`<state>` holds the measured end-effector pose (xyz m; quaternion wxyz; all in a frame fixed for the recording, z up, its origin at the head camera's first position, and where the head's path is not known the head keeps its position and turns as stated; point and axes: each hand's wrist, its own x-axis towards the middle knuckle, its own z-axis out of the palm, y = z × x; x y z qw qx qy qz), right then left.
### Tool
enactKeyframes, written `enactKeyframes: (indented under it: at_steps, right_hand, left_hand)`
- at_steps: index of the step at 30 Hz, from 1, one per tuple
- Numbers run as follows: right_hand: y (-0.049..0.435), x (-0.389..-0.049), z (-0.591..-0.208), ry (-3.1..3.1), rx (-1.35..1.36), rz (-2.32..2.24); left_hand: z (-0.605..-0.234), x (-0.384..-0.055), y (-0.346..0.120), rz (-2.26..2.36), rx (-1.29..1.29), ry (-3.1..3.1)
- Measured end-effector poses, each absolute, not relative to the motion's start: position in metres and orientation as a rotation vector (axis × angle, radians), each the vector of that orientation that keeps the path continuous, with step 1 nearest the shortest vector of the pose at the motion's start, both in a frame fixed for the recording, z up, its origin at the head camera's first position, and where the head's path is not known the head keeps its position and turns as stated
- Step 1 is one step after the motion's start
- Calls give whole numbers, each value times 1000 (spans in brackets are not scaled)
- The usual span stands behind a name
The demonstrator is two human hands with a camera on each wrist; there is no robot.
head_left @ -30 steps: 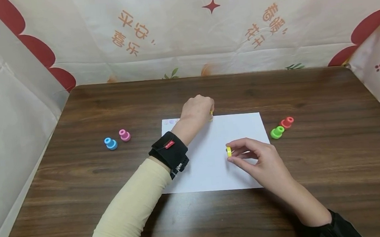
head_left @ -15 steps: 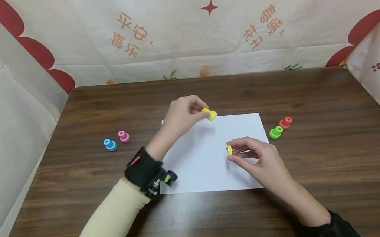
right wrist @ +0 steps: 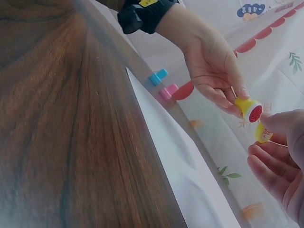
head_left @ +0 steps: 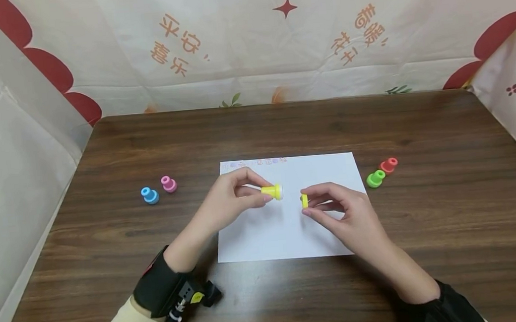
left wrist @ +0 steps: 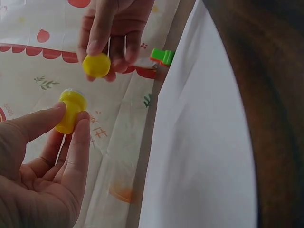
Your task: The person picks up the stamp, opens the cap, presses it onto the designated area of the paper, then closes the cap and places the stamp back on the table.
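The right hand (head_left: 348,212) pinched a yellow cap (head_left: 304,201), its lettering (right wrist: 267,134) unreadable; the left hand (head_left: 224,199) had its fingers (head_left: 251,175) clamped on a yellow stamp (head_left: 269,192) beside it, above white paper (head_left: 282,237) on the counter (head_left: 269,301). Behind, orange characters (head_left: 190,42) on the cloth (head_left: 249,45) read 平安喜乐

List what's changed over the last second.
The left hand brought the yellow stamp from the far edge of the paper toward the near side, the stamp's white end now facing the yellow cap. Neither hand let go. The right hand barely shifted; paper, blue stamp, pink stamp, green stamp and red stamp stayed put.
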<state>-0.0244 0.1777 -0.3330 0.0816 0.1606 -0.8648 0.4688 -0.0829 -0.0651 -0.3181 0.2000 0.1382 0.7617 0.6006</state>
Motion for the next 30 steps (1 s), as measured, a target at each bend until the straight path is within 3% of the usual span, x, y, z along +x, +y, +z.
enactKeyframes:
  at_steps: [30]
  right_hand:
    - [164, -19, -337, -2592, 623, 1439]
  left_hand:
    - [-330, -52, -54, 1703, 429, 2086]
